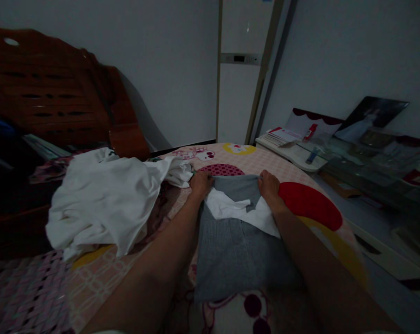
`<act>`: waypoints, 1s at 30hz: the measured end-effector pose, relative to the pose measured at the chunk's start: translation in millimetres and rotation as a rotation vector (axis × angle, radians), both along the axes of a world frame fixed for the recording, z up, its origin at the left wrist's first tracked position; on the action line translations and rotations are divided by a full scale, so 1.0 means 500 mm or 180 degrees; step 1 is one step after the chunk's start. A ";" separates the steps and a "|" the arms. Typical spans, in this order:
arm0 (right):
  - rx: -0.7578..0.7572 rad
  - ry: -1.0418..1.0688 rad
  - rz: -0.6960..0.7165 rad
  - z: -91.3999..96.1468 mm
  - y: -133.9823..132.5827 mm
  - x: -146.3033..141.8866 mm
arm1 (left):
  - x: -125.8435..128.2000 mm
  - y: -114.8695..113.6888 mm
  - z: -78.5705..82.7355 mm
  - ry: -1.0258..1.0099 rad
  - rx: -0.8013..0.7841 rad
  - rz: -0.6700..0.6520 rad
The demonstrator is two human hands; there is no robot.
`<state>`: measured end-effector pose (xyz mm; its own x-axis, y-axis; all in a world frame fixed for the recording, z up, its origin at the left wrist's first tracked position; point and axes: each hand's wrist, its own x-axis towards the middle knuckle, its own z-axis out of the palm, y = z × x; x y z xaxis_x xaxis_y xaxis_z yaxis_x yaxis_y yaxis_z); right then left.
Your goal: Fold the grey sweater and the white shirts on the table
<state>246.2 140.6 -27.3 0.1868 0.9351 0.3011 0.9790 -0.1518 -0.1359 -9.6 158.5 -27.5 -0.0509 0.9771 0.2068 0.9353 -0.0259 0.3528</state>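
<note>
The left hand (202,183) and right hand (269,184) are gripping a grey garment (242,262) by its far corners, seemingly holding that edge straight; white cloth (107,199) is lying crumpled left.

From the head, the camera looks forward — down at hands (201,184).

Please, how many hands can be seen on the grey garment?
2. The left hand grips the far edge of the grey garment near its left corner; the right hand, near its right corner.
</note>
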 end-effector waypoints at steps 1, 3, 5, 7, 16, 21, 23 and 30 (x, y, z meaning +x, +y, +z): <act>-0.0061 -0.0090 0.0051 -0.002 -0.002 -0.001 | 0.001 0.002 -0.004 0.0058 -0.0008 -0.0003; -0.0136 -0.0246 0.0138 -0.004 -0.003 -0.003 | 0.001 0.005 -0.008 0.0103 -0.0021 0.0004; -0.0152 -0.0344 0.0197 -0.006 -0.002 -0.005 | 0.000 0.007 -0.010 0.0079 -0.0024 0.0054; -0.0144 -0.0401 0.0233 -0.008 0.000 -0.004 | -0.001 0.008 -0.013 0.0048 -0.0010 0.0166; 0.0240 -0.0394 0.0550 -0.013 0.005 0.003 | -0.012 0.016 -0.006 -0.0200 0.0790 -0.0245; 0.0172 -0.0498 0.1113 -0.026 0.007 0.007 | -0.005 0.025 -0.012 -0.0257 0.0342 -0.1128; 0.0028 -0.0462 0.1102 -0.033 0.008 0.010 | -0.008 0.026 -0.019 -0.0377 0.0216 -0.1218; 0.0395 0.0463 0.1504 0.023 -0.008 0.030 | -0.070 0.018 -0.023 -0.1521 0.0586 -0.0581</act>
